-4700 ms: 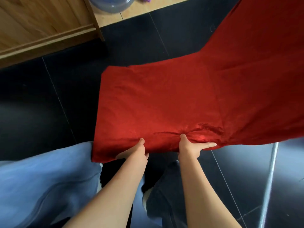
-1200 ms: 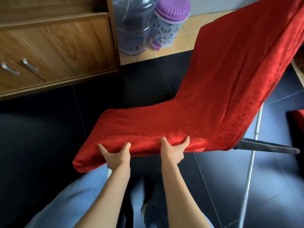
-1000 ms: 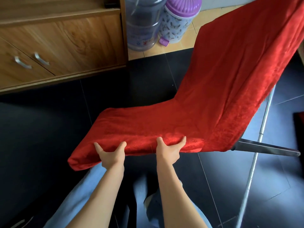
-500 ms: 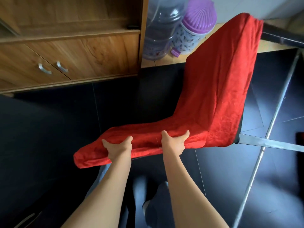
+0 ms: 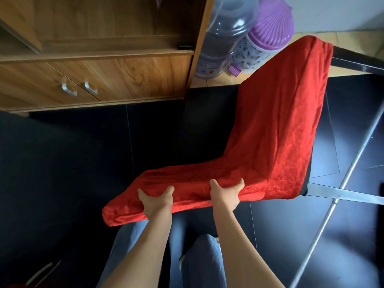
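Note:
A chair wrapped in a red fabric cover point(image 5: 266, 142) stands in front of me, its backrest rising to the upper right and its seat stretching toward the lower left. My left hand point(image 5: 156, 201) grips the near edge of the covered seat, thumb on top and fingers under the edge. My right hand point(image 5: 226, 194) grips the same edge a little to the right, thumb and a finger spread over the red cloth. The fingers under the seat are hidden.
A wooden cabinet point(image 5: 124, 77) with two metal handles stands at the upper left. A large water bottle point(image 5: 220, 40) and a purple-lidded container point(image 5: 264, 40) sit beside it. Metal tubes point(image 5: 357, 154) run at the right over dark floor tiles. My jeans-clad legs point(image 5: 199, 256) are below.
The view has pulled back and up, showing the whole backrest and more cabinet. Both hands keep their grip on the seat's near edge; the seat looks more edge-on.

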### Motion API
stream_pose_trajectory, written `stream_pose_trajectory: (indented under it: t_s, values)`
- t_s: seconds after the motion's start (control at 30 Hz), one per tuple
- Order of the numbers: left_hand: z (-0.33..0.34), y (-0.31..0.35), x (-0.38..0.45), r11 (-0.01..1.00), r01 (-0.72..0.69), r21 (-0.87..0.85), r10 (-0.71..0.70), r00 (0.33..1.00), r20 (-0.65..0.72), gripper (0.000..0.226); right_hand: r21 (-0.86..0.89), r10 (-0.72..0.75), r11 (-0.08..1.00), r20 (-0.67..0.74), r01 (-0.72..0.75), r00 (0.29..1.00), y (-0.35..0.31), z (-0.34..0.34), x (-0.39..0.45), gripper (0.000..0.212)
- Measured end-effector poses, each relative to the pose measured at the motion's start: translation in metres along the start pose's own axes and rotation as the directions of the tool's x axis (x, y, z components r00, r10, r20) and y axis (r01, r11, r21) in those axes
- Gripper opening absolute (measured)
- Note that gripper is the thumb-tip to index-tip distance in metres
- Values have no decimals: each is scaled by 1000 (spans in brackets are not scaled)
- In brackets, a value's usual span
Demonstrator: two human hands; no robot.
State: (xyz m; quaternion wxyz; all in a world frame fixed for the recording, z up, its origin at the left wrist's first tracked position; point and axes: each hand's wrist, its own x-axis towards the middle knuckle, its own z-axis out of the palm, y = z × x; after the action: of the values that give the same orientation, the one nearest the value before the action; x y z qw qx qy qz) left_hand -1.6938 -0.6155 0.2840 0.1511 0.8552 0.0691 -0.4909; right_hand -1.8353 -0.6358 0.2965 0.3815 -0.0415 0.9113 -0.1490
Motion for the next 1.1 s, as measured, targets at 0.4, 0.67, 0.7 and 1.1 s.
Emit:
stream_pose_trajectory:
  t_s: [0.4,0.67,0.7,1.1]
  values:
    - [-15,-4,-4,998,-56,-31,60,990,129,104,-213,-99,966,218,146,971,9,-26,11,99]
    - [-93,-8,-5,863,-421,280,393,907,154,57,-555,-447,643,288,528,847,17,-29,-32,70]
    - [-105,-9,-3,774,-506,381,496,858,133,48,-592,-501,555,322,584,803,16,-25,-40,69]
    - [-139,7,57,256,-672,695,649,652,392,74,-567,-350,139,739,812,576,-1,33,-59,93]
